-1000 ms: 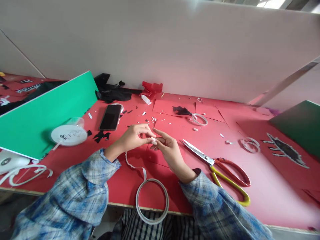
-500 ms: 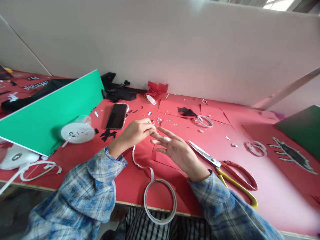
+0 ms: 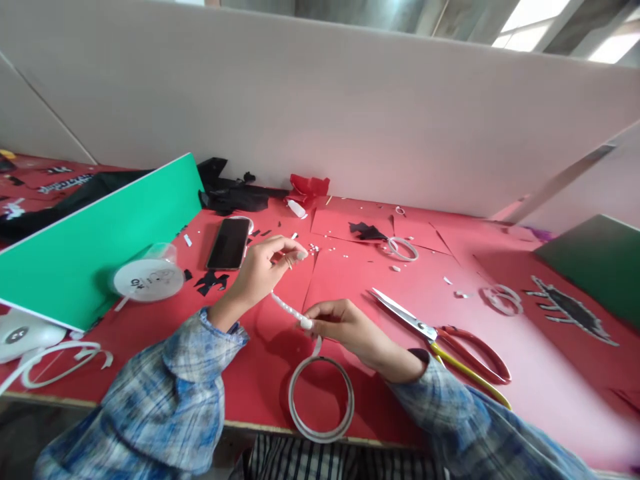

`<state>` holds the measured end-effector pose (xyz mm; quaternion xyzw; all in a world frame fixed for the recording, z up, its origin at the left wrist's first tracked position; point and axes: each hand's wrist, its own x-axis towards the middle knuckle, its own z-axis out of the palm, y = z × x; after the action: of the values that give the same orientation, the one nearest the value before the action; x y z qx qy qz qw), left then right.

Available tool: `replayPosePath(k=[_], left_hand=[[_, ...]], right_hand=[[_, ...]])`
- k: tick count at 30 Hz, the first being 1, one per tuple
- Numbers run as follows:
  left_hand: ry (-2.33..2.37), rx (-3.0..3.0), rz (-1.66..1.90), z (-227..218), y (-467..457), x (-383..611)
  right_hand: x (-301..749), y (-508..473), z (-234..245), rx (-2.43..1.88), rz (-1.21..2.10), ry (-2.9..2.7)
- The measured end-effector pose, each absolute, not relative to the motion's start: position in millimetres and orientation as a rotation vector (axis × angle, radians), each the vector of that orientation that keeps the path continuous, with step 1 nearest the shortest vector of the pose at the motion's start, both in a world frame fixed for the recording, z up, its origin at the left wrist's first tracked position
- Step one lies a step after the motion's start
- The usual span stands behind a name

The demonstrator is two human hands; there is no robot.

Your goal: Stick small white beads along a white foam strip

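Observation:
A narrow white tape strip (image 3: pixel 286 306) dotted with small white beads runs between my hands. Its upper end disappears under the curled fingers of my left hand (image 3: pixel 260 267), which is closed. That hand's thumb and forefinger are pinched together, and anything between the tips is too small to make out. Lower and to the right, my right hand (image 3: pixel 350 331) is closed on the strip, with a white piece showing at its fingertips. From there the strip leads down to a tape roll (image 3: pixel 291 400), which overlaps the table's front edge.
Large scissors (image 3: pixel 425 330) lie right of my right hand, blades partly apart. A phone (image 3: pixel 229 245), loose white beads (image 3: pixel 313 249) and black scraps (image 3: pixel 211 283) lie beyond my left hand. At left a green board (image 3: pixel 100 233) leans behind a clear cup (image 3: pixel 150 279).
My right hand has turned over from an open palm, moved down and closed on the strip. My left hand has drawn slightly left, away from it. The camera view has tilted up a little.

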<state>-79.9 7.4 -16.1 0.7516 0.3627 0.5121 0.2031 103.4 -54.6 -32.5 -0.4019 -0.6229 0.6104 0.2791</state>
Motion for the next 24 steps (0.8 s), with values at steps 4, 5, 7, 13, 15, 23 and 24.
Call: replayPosePath(k=[4,5,7,13,15,23,24], left_hand=[[0.858,2.127,1.357,-7,-7,-74],[0.809,2.156,1.360,-6,-11,-72],[0.716,2.223,1.387,-6,-19,-67],[0.640,2.410,1.552,-16,-37,-56],[0.659,2.423,1.590,-19,-40,-56],[0.669,2.359,1.490,-27,-38,-55],[0.665,2.341,1.479,-27,-38,-55]], right_hand=[[120,-51,-35,-0.924,1.712,-1.424],[122,-53,-36,-0.902,1.710,-1.377],[125,-55,-39,-0.857,1.706,-1.296],[126,-59,-39,-0.784,1.661,-1.260],[126,-59,-37,-0.788,1.663,-1.238],[130,-57,-36,-0.757,1.724,-1.222],[130,-57,-37,-0.755,1.730,-1.222]])
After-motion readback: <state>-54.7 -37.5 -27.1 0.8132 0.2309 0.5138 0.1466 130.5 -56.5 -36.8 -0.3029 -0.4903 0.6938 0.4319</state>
